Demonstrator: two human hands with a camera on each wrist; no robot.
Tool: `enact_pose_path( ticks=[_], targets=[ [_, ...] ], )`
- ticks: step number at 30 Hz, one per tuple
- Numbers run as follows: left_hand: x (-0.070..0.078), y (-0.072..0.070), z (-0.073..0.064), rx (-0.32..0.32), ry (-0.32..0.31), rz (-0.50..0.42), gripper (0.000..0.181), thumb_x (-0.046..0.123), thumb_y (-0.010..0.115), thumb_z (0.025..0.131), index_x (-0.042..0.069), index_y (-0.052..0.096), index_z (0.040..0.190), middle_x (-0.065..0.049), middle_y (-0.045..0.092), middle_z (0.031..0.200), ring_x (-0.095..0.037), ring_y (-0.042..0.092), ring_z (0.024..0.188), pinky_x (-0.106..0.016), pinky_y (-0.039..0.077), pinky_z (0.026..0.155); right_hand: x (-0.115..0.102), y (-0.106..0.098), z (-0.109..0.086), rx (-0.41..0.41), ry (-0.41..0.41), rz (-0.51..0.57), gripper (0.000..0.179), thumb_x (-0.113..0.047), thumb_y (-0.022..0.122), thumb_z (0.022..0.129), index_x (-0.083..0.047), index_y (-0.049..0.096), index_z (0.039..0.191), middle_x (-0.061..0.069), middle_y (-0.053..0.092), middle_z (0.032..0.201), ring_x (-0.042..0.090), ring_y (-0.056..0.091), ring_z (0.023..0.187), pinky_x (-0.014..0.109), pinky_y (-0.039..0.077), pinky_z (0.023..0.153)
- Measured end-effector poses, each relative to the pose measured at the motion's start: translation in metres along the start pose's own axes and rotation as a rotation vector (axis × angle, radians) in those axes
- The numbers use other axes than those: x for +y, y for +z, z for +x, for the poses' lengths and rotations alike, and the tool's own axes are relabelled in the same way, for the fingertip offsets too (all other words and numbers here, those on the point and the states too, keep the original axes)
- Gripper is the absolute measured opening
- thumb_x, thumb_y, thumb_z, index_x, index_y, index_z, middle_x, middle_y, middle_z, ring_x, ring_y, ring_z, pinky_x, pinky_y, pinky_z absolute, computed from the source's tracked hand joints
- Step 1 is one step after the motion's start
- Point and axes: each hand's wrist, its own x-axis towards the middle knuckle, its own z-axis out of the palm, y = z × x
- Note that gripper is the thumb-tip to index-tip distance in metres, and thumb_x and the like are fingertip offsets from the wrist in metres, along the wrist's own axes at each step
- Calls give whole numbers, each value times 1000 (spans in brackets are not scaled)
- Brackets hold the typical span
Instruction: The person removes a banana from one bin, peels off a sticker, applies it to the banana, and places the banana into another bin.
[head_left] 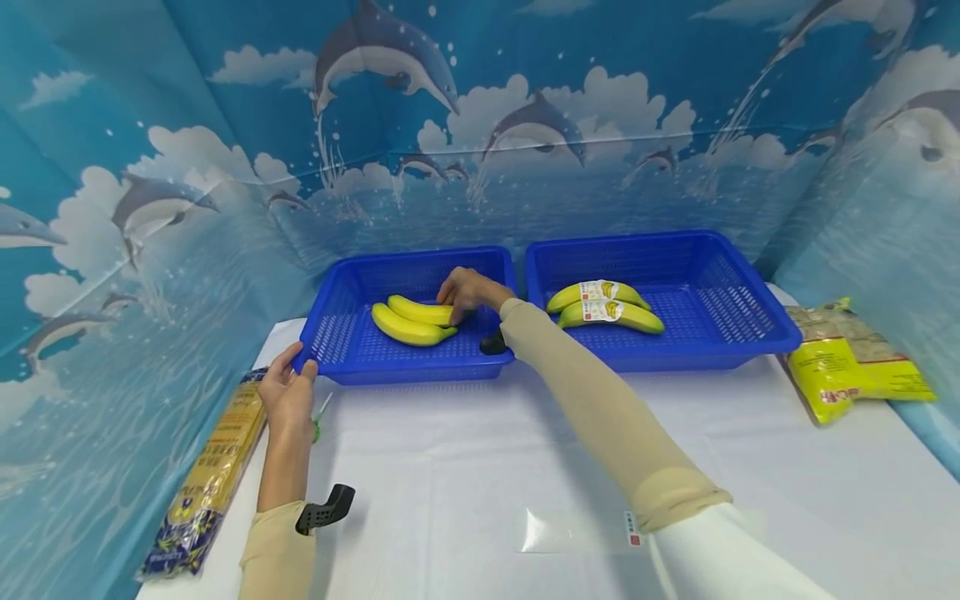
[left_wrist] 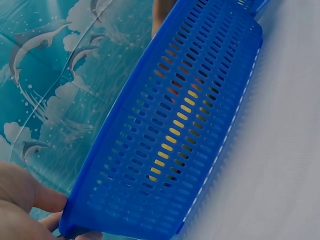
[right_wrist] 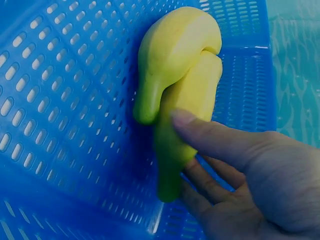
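Observation:
My left hand [head_left: 287,398] pinches the front left corner of the left blue basket [head_left: 420,368] between thumb and fingers, as the left wrist view also shows. Inside that basket lie two yellow bananas with greenish stem ends, side by side. My right hand [head_left: 467,292] reaches in and holds the back banana [head_left: 414,311] near its stem end. In the right wrist view the thumb lies on top of this banana [right_wrist: 197,92], with fingers curled beneath it. The front banana [right_wrist: 177,42] rests against it, untouched by the hand.
Beside it stands a second blue basket [head_left: 667,360] with two bananas [head_left: 633,315] wrapped in white labels. A long yellow packet [head_left: 217,458] lies at the left, a yellow bag [head_left: 843,375] at the right. A green-handled item [head_left: 317,429] and clear film [head_left: 570,533] lie in front. Dolphin-print curtain [head_left: 525,200] hangs behind.

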Motion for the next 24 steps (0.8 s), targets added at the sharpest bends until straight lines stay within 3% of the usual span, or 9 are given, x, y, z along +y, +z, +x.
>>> enact_pose_path(
  ticks=[15, 24],
  targets=[
    [-2, -1, -3, 3, -15, -2, 53, 12, 52, 114, 17, 44, 166, -8, 28, 177, -24, 31, 162, -34, 36, 127, -24, -36, -34, 24, -146, -32, 46, 0, 86, 91, 0, 73, 135, 17, 71, 139, 29, 66, 130, 34, 59, 104],
    [-1, 1, -4, 2, -25, -5, 55, 12, 52, 114, 18, 41, 167, -8, 29, 177, -23, 35, 160, -33, 36, 127, -25, -51, -65, 15, -265, 21, 43, 0, 88, 88, 2, 76, 130, 19, 76, 130, 30, 73, 119, 35, 62, 99]
  ],
)
